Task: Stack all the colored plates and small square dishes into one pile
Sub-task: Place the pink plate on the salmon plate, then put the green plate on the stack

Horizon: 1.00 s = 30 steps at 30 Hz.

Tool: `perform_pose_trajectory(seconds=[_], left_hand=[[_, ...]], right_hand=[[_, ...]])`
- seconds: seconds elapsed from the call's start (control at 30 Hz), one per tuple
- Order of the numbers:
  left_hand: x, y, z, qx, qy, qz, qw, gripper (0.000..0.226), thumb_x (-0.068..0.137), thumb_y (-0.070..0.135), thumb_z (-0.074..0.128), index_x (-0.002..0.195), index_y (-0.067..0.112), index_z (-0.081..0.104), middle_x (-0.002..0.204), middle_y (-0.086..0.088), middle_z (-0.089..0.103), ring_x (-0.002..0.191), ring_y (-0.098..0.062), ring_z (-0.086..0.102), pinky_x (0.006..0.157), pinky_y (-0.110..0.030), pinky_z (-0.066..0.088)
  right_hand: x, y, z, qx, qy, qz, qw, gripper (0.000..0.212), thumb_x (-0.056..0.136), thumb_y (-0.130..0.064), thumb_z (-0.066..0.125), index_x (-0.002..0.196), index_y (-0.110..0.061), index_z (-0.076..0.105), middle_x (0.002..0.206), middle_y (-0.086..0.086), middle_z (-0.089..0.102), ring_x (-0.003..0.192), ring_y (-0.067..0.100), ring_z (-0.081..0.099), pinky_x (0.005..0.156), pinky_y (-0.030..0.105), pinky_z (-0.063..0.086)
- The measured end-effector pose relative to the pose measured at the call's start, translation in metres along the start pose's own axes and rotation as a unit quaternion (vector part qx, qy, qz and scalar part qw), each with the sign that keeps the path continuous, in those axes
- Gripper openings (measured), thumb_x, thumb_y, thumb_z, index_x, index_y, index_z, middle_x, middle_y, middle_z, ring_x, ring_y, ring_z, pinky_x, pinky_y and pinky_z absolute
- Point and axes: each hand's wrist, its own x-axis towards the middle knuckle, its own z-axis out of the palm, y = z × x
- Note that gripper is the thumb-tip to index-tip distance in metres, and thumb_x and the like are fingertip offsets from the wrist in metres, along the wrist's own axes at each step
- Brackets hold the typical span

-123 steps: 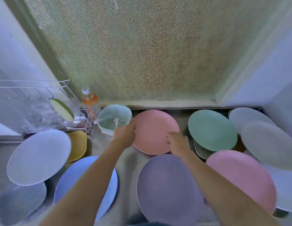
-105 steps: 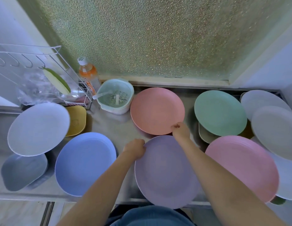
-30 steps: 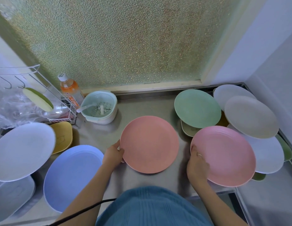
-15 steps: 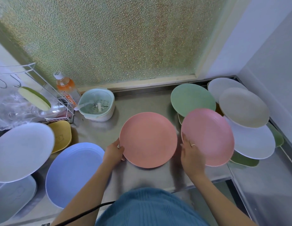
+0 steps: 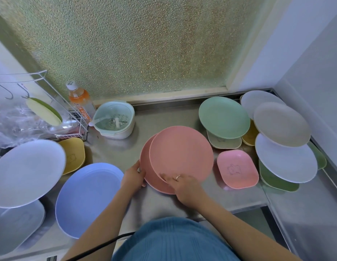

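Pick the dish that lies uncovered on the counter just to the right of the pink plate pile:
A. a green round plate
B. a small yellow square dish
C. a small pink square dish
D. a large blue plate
C: the small pink square dish lies bare on the counter right of the pink plate pile.

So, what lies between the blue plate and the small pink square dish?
In the head view, the two stacked pink plates lie between the blue plate and the pink square dish, with both hands on them.
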Motion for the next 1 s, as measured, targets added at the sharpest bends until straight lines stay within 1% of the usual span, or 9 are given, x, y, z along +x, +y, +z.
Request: perform_pose_trajectory(seconds=[0.07, 0.13, 0.23, 0.3, 0.37, 0.7, 0.8, 0.9, 1.0], left_hand=[[0.0, -0.001, -0.001, 0.002, 0.001, 0.003, 1.0, 0.045, 0.093, 0.026, 0.04, 0.137, 0.036, 0.042, 0.068, -0.018, 0.072, 0.065, -0.029, 0.07, 0.073, -0.041, 0.059], [-0.003, 0.001, -0.001, -0.005, 0.0, 0.005, 1.0, 0.042, 0.093, 0.026, 0.041, 0.135, 0.033, 0.045, 0.065, -0.014, 0.07, 0.062, -0.029, 0.069, 0.07, -0.038, 0.059], [-0.007, 0.005, -0.001, -0.019, 0.001, 0.009, 1.0, 0.04, 0.094, 0.027, 0.042, 0.133, 0.033, 0.047, 0.06, -0.006, 0.065, 0.052, -0.023, 0.062, 0.059, -0.03, 0.055], [-0.008, 0.006, -0.001, -0.02, 0.001, 0.013, 1.0, 0.04, 0.094, 0.027, 0.041, 0.133, 0.035, 0.046, 0.059, -0.005, 0.064, 0.051, -0.021, 0.061, 0.054, -0.027, 0.052], [-0.009, 0.005, -0.001, -0.017, 0.002, 0.016, 1.0, 0.041, 0.094, 0.028, 0.04, 0.133, 0.037, 0.045, 0.059, -0.003, 0.064, 0.05, -0.019, 0.061, 0.051, -0.025, 0.049], [-0.006, 0.007, -0.005, -0.013, -0.02, 0.002, 1.0, 0.037, 0.094, 0.032, 0.038, 0.129, 0.042, 0.044, 0.059, -0.009, 0.064, 0.051, -0.021, 0.059, 0.057, -0.03, 0.055], [-0.004, 0.011, -0.006, -0.017, -0.024, -0.009, 1.0, 0.031, 0.094, 0.032, 0.038, 0.123, 0.032, 0.05, 0.062, -0.011, 0.064, 0.054, -0.023, 0.061, 0.063, -0.035, 0.058], [0.003, 0.012, -0.009, -0.001, -0.004, -0.006, 1.0, 0.037, 0.095, 0.038, 0.038, 0.127, 0.024, 0.05, 0.062, -0.01, 0.066, 0.055, -0.023, 0.063, 0.066, -0.038, 0.058], [0.015, 0.013, -0.015, 0.039, 0.026, -0.004, 0.999, 0.053, 0.092, 0.045, 0.04, 0.139, 0.02, 0.036, 0.078, -0.012, 0.069, 0.07, -0.027, 0.068, 0.078, -0.04, 0.057]], right_hand=[[0.001, -0.001, 0.002, 0.03, -0.046, -0.006, 0.998, 0.063, 0.077, -0.006, 0.039, 0.137, -0.023, 0.046, 0.107, 0.005, 0.069, 0.084, 0.025, 0.066, 0.068, 0.029, 0.052], [0.001, -0.001, 0.002, 0.04, -0.075, -0.019, 0.996, 0.064, 0.08, -0.005, 0.047, 0.141, -0.023, 0.041, 0.115, 0.009, 0.066, 0.091, 0.03, 0.065, 0.073, 0.032, 0.052], [0.003, -0.001, 0.002, 0.059, -0.137, -0.021, 0.989, 0.062, 0.09, -0.007, 0.04, 0.147, -0.025, 0.026, 0.13, 0.013, 0.055, 0.107, 0.035, 0.057, 0.086, 0.039, 0.046], [0.005, 0.0, 0.001, 0.064, -0.157, -0.016, 0.985, 0.061, 0.093, -0.007, 0.037, 0.149, -0.025, 0.02, 0.136, 0.014, 0.049, 0.111, 0.036, 0.053, 0.089, 0.041, 0.043], [0.006, 0.001, 0.002, 0.056, -0.166, -0.022, 0.984, 0.058, 0.096, -0.009, 0.035, 0.149, -0.026, 0.019, 0.136, 0.015, 0.048, 0.111, 0.036, 0.052, 0.089, 0.042, 0.042], [0.015, 0.011, 0.011, 0.068, -0.261, -0.009, 0.963, 0.048, 0.101, -0.036, 0.026, 0.148, -0.034, 0.016, 0.128, 0.015, 0.051, 0.111, 0.033, 0.05, 0.088, 0.043, 0.041], [0.017, 0.014, 0.014, 0.089, -0.281, 0.0, 0.955, 0.047, 0.1, -0.044, 0.02, 0.147, -0.039, 0.016, 0.13, 0.014, 0.051, 0.114, 0.032, 0.05, 0.091, 0.042, 0.041], [0.022, 0.019, 0.008, 0.108, -0.283, -0.002, 0.953, 0.061, 0.091, -0.059, 0.002, 0.147, -0.039, 0.018, 0.135, 0.012, 0.05, 0.119, 0.03, 0.048, 0.096, 0.039, 0.039], [0.029, 0.036, -0.01, 0.128, -0.216, 0.058, 0.966, 0.091, 0.071, -0.068, -0.014, 0.148, -0.033, 0.02, 0.138, 0.008, 0.047, 0.12, 0.027, 0.048, 0.097, 0.036, 0.038]])
